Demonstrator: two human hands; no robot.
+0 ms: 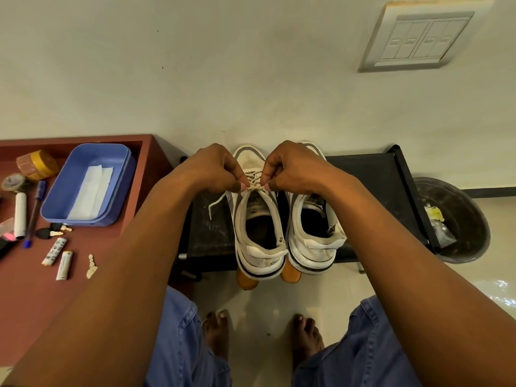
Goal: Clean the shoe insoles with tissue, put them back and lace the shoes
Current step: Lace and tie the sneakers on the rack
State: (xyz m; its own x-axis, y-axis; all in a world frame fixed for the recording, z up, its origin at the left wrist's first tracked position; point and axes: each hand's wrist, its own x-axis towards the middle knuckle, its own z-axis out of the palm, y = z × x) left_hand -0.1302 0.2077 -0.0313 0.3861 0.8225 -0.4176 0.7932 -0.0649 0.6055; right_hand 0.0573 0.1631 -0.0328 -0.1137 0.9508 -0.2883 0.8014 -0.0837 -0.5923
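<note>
A black shelf (371, 174) stands against the wall, carrying a pair of white shoes side by side, toes to the wall and heels toward the person. The left shoe (258, 227) is being laced; the right shoe (312, 233) waits just beside it. The left hand (212, 169) and right hand (293, 169) each pinch the lace (254, 183) at the shoe's tongue, equally near, stretching it crosswise to the shoe's length. One loose lace end trails to the left.

Left hand (215, 170) and right hand (290, 169) curled, fingertips pinching, arms outstretched.
</note>
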